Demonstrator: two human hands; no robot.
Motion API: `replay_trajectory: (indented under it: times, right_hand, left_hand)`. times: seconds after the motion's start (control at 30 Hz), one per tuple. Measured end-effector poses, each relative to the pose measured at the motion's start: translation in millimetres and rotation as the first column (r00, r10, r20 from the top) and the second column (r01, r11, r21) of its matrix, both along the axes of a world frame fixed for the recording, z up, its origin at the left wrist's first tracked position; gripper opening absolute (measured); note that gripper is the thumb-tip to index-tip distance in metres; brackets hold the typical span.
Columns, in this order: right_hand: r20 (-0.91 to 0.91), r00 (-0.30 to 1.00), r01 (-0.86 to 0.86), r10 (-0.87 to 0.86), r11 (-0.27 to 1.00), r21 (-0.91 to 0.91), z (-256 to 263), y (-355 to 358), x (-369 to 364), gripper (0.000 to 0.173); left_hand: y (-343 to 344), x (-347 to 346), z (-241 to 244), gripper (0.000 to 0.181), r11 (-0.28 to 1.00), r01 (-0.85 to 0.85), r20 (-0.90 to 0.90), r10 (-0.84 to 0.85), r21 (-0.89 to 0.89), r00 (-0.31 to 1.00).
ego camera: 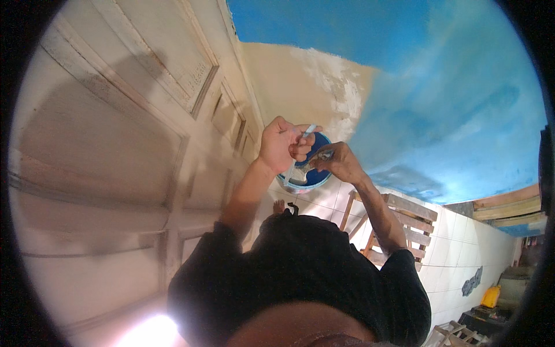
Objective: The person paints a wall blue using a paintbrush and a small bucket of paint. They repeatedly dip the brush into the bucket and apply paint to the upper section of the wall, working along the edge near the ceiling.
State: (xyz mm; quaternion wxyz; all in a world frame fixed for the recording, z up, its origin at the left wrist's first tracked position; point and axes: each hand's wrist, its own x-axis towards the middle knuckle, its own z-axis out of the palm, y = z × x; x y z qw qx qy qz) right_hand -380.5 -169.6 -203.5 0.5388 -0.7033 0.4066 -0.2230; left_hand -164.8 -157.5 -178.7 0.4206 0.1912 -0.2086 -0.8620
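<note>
Below my chest hangs or stands a blue bucket [321, 177] with a light rim; I cannot tell whether it rests on anything. A pale grey-white material [298, 174] lies inside it. My left hand [284, 145] is closed around the bucket's pale strip-like handle [288, 174], whose upper end shows beyond the fingers. Over the bucket's right side is my right hand [340, 162], fingers bent around a small greyish piece [325, 155]. That piece is partly covered by the fingers, so its kind is unclear.
A panelled, off-white door [190, 152] runs along the left. Ahead stands a blue-painted wall [433, 108] with a beige, white-smeared patch [329, 82]. A slatted wooden stand [412, 225] is at right on the tiled floor [451, 243]. Farther right lies a yellow object [491, 296].
</note>
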Motion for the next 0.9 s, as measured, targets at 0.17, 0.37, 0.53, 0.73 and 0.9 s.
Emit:
replay_trajectory:
  times: [0.17,0.37,0.53,0.73,0.9]
  right_hand:
    - [-0.195,0.981,-0.076,0.019,0.955,-0.288,16.4,-2.5,4.3,0.018]
    - [-0.151,0.984,-0.071,-0.09,0.583,-0.81,3.7,2.0,5.0,0.02]
    - [-0.239,0.954,-0.108,-0.184,0.53,-0.841,-12.1,12.0,-2.1,0.019]
    - [-0.212,0.971,0.025,-0.106,0.935,-0.355,17.2,9.4,-3.0,0.019]
    - [0.025,1.0,-0.016,0.018,0.996,-0.085,-3.3,4.0,7.7,0.018]
  left_hand:
    - [7.6,1.8,7.4,0.07,0.999,-0.047,0.083,0.048,-0.009,0.995]
    - [10.6,4.1,8.8,0.071,0.999,-0.045,0.067,0.044,0.021,0.997]
    - [11.1,13.6,-7.9,0.071,0.998,-0.058,0.023,0.058,0.027,0.998]
    - [6.8,13.2,-0.4,0.073,0.996,-0.09,0.086,0.09,0.006,0.992]
    - [5.6,17.1,-0.9,0.076,0.998,-0.063,0.072,0.063,-0.011,0.995]
